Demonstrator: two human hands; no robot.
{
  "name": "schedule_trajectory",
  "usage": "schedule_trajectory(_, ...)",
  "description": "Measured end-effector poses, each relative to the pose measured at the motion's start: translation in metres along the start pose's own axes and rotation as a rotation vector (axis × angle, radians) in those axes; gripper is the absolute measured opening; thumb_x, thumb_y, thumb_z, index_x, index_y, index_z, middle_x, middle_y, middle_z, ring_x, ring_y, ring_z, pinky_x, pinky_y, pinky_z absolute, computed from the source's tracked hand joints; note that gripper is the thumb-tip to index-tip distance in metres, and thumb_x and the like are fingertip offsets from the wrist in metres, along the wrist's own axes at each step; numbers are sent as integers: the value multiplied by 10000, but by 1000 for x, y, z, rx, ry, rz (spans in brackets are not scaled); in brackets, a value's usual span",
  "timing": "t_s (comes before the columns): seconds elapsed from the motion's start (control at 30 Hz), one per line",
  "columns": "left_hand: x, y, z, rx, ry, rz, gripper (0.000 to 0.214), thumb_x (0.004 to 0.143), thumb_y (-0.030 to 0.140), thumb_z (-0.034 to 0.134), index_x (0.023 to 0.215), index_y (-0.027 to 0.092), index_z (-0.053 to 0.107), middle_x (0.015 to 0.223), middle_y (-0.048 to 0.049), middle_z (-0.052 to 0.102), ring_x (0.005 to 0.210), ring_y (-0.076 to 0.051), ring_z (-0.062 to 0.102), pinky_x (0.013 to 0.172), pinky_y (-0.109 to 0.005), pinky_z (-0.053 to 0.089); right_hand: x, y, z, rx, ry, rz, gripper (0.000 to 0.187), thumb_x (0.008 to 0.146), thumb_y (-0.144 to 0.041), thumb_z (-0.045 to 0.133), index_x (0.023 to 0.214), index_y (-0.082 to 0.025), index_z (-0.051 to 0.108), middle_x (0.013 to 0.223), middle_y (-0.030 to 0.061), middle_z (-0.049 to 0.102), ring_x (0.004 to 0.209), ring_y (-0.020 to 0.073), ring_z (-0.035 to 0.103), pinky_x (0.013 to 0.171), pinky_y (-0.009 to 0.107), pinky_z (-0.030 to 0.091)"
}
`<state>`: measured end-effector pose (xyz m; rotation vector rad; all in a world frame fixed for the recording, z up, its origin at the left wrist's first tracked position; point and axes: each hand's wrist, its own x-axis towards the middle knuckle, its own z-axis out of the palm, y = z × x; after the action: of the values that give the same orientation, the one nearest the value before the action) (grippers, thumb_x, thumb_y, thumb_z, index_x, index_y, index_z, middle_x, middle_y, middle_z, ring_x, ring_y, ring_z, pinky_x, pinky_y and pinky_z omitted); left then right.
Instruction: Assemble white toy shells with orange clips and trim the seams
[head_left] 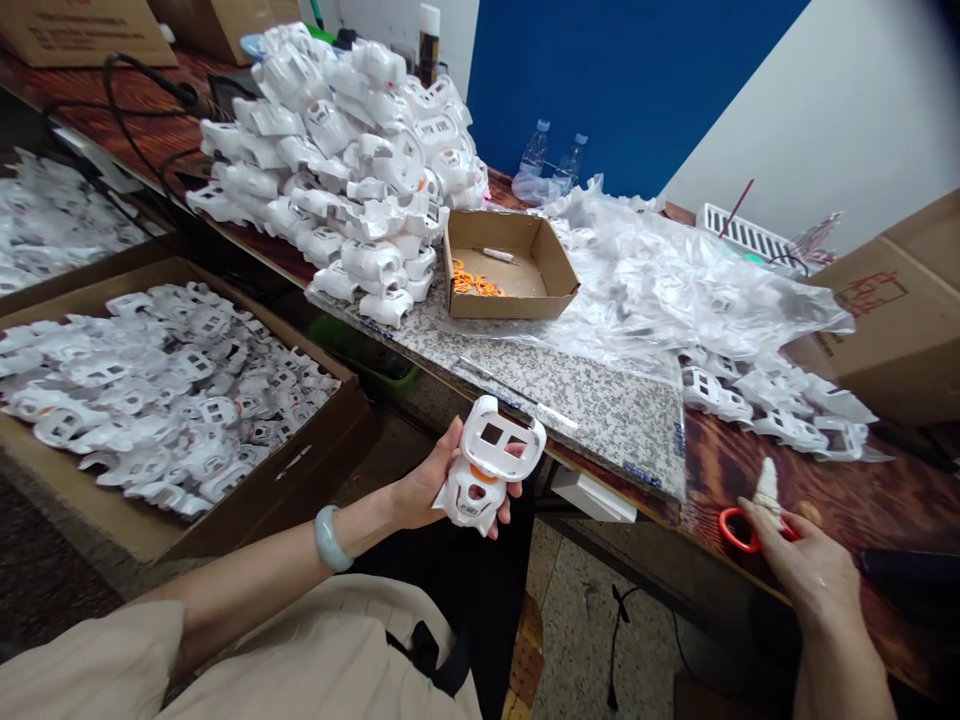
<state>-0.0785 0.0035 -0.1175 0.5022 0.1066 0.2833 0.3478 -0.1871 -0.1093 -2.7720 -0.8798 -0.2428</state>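
Observation:
My left hand (427,488) holds a white plastic shell (499,462) in front of my body, with the fingers under it and the thumb at its side. The shell has two square openings in its upper part, a smaller hole below, and a bit of orange at its middle. At the right edge of the table, my right hand (817,570) is closed around red-handled scissors (739,540), whose blades look wrapped in something white. A speckled grey board (585,400) lies on the table between the hands.
A tall pile of white shells (360,170) stands at the back left. Behind the board, a small cardboard box (517,305) holds orange pieces and a white stick. Clear plastic bags (675,270) spread rightward. A large carton (195,540) full of shells sits lower left.

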Motion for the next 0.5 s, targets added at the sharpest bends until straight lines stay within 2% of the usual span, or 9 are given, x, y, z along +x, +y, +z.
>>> schedule_trajectory(0.07, 0, 0, 0, -5, 23, 13, 792, 759, 755, 377, 1204, 118, 529, 905, -106, 610, 726, -211, 621, 589, -330, 542, -5, -11, -7, -42, -160, 80, 332, 614, -570, 675, 614, -239, 678, 568, 122, 594, 355, 164, 444, 429, 351, 365)
schedule_trajectory(0.1, 0, 0, 0, -6, 36, 21, 789, 764, 750, 373, 1211, 119, 526, 908, -108, 609, 731, -214, 620, 591, -332, 543, -10, -19, -11, -87, -174, 89, 371, 645, -582, 646, 722, -225, 710, 668, 157, 633, 428, 209, 514, 453, 367, 376)
schedule_trajectory(0.17, 0, 0, 0, -6, 56, 44, 775, 785, 738, 349, 1218, 119, 524, 918, -113, 609, 746, -218, 618, 598, -336, 542, -23, -41, -19, -168, -52, 18, 449, 704, -570, 602, 908, -188, 719, 872, 221, 658, 641, 317, 609, 504, 406, 391)
schedule_trajectory(0.23, 1, 0, 0, -10, 74, 65, 758, 802, 726, 325, 1217, 125, 528, 925, -115, 609, 753, -219, 617, 605, -340, 540, -44, -71, -28, -110, 159, -144, 453, 772, -519, 560, 1020, -164, 691, 995, 229, 643, 838, 368, 608, 592, 439, 422)
schedule_trajectory(0.27, 1, -1, 0, -12, 84, 74, 752, 807, 723, 320, 1213, 127, 533, 928, -114, 610, 753, -219, 616, 608, -342, 541, -58, -89, -33, 28, 220, -278, 417, 804, -471, 547, 1055, -163, 672, 980, 206, 649, 886, 342, 602, 655, 429, 446)
schedule_trajectory(0.3, 1, -1, 0, -14, 95, 81, 746, 809, 720, 321, 1205, 127, 540, 929, -114, 612, 752, -217, 616, 610, -342, 541, -73, -109, -38, 200, 223, -403, 392, 828, -435, 541, 1097, -170, 647, 982, 166, 651, 868, 298, 609, 697, 411, 464)
schedule_trajectory(0.4, 2, -2, 2, -5, 131, 102, 735, 806, 716, 338, 1176, 121, 562, 934, -116, 620, 754, -217, 617, 618, -350, 542, -122, -172, -51, 526, 43, -739, 314, 863, -291, 547, 1172, -258, 590, 954, 63, 655, 751, 186, 608, 701, 329, 476)
schedule_trajectory(0.43, 3, -2, 2, 0, 141, 112, 734, 805, 716, 342, 1176, 123, 564, 933, -116, 625, 754, -218, 620, 624, -354, 541, -136, -191, -54, 572, -54, -825, 338, 870, -240, 535, 1206, -269, 566, 933, 52, 652, 755, 174, 604, 695, 309, 475)
schedule_trajectory(0.5, 4, -3, 3, 8, 154, 131, 735, 803, 716, 349, 1184, 127, 564, 920, -116, 641, 751, -220, 624, 639, -359, 535, -158, -222, -57, 612, -148, -960, 399, 875, -187, 522, 1267, -260, 520, 800, 33, 638, 662, 155, 574, 609, 278, 451)
